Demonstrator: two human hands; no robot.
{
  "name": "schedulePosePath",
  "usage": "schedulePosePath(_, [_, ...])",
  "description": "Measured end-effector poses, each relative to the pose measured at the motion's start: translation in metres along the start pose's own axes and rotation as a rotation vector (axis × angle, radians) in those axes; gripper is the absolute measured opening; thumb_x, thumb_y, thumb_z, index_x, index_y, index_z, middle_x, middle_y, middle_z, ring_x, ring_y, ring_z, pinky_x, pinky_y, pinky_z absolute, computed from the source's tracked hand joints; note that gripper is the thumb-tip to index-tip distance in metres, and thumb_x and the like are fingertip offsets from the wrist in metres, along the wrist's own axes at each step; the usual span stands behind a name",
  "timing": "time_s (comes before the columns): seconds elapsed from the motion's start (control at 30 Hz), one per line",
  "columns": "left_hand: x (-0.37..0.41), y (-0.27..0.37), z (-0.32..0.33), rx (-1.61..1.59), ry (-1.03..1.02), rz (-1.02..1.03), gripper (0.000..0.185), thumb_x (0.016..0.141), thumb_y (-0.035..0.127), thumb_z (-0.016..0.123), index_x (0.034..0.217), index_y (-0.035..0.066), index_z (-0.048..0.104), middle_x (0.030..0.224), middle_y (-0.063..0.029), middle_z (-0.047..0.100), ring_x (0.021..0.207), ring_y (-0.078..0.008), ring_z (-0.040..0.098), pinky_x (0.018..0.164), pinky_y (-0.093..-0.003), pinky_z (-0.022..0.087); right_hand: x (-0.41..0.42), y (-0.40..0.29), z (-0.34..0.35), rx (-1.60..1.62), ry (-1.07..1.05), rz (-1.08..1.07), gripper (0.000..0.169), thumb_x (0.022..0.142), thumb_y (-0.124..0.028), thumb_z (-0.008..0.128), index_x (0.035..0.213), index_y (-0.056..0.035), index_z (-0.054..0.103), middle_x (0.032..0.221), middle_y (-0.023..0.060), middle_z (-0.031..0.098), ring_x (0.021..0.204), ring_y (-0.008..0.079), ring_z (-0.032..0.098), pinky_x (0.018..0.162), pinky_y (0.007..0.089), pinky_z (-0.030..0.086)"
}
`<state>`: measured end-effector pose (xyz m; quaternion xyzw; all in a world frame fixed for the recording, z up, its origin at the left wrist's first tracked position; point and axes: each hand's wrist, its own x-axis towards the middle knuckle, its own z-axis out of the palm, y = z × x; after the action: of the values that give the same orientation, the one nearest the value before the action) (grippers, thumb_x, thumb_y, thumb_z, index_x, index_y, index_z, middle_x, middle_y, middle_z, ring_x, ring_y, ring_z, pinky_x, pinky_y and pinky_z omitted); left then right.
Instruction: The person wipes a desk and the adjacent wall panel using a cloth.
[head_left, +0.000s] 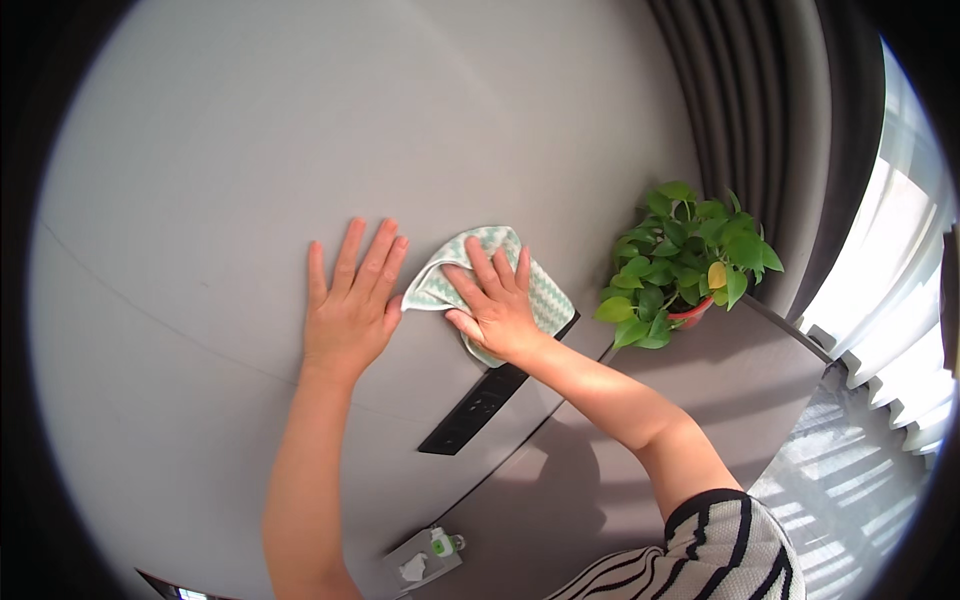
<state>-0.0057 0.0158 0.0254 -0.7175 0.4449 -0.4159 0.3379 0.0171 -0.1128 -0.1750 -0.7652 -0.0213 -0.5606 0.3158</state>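
Observation:
My right hand lies on a green-and-white patterned cloth and presses it flat against the grey wall panel. One corner of the cloth is folded over near the thumb. Below the cloth, a black socket strip is set in the panel; the cloth covers its upper end. To the left, my left hand rests palm down on the bare panel with its fingers spread, its thumb close to the cloth's left corner. It holds nothing.
A leafy potted plant in a red pot stands at the right on a brownish surface, beside dark curtains. Low in view, a small grey tray holds a tissue and a green-and-white bottle. A dark-edged screen shows at lower left.

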Motion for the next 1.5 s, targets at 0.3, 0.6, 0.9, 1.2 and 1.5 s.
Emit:
schedulePosePath(0.3, [-0.002, -0.001, -0.007, -0.012, 0.045, 0.001, 0.069, 0.076, 0.028, 0.070, 0.139, 0.018, 0.045, 0.149, 0.0051, 0.037, 0.139, -0.0220, 0.032, 0.110, -0.0542, 0.027, 0.117, 0.065, -0.043, 0.090, 0.363, 0.469, 0.059, 0.094, -0.036, 0.047, 0.147, -0.0147, 0.031, 0.156, 0.0181, 0.015, 0.139, 0.0465, 0.018, 0.109, 0.0657, 0.007])
schedulePosePath(0.6, [-0.013, -0.025, -0.006, 0.032, -0.163, 0.122, 0.068, 0.079, 0.038, 0.069, 0.139, 0.020, 0.044, 0.151, 0.0069, 0.032, 0.141, -0.0170, 0.027, 0.114, -0.0504, 0.024, 0.037, -0.042, -0.003, 0.056, 0.027, 0.065, 0.069, 0.082, -0.036, 0.064, 0.143, -0.0166, 0.039, 0.157, 0.0145, 0.013, 0.137, 0.0473, 0.021, 0.108, 0.0677, 0.007])
schedulePosePath(0.9, [-0.056, -0.055, -0.030, 0.039, -0.079, 0.098, 0.076, 0.069, 0.033, 0.074, 0.138, 0.020, 0.046, 0.149, 0.0053, 0.036, 0.139, -0.0195, 0.032, 0.112, -0.0503, 0.028, 0.067, 0.021, -0.021, 0.081, 0.239, 0.396, 0.066, 0.090, -0.032, 0.055, 0.148, -0.0154, 0.030, 0.156, 0.0181, 0.013, 0.139, 0.0486, 0.016, 0.107, 0.0673, 0.009])
schedulePosePath(1.2, [-0.059, -0.061, -0.027, -0.022, -0.077, 0.124, 0.075, 0.067, 0.030, 0.076, 0.136, 0.020, 0.049, 0.148, 0.0046, 0.038, 0.138, -0.0200, 0.032, 0.112, -0.0512, 0.026, -0.026, -0.083, 0.019, -0.067, -0.109, -0.331, 0.063, 0.078, -0.052, 0.064, 0.135, -0.0299, 0.049, 0.153, 0.0124, 0.023, 0.133, 0.0397, 0.029, 0.106, 0.0682, 0.015])
schedulePosePath(1.5, [-0.113, -0.084, -0.041, 0.076, -0.106, 0.061, 0.071, 0.069, 0.034, 0.074, 0.135, 0.024, 0.050, 0.148, 0.0087, 0.037, 0.137, -0.0147, 0.033, 0.113, -0.0468, 0.026, 0.040, -0.043, -0.007, 0.101, 0.112, 0.191, 0.065, 0.087, -0.038, 0.060, 0.143, -0.0161, 0.038, 0.156, 0.0154, 0.016, 0.133, 0.0507, 0.024, 0.106, 0.0694, 0.008])
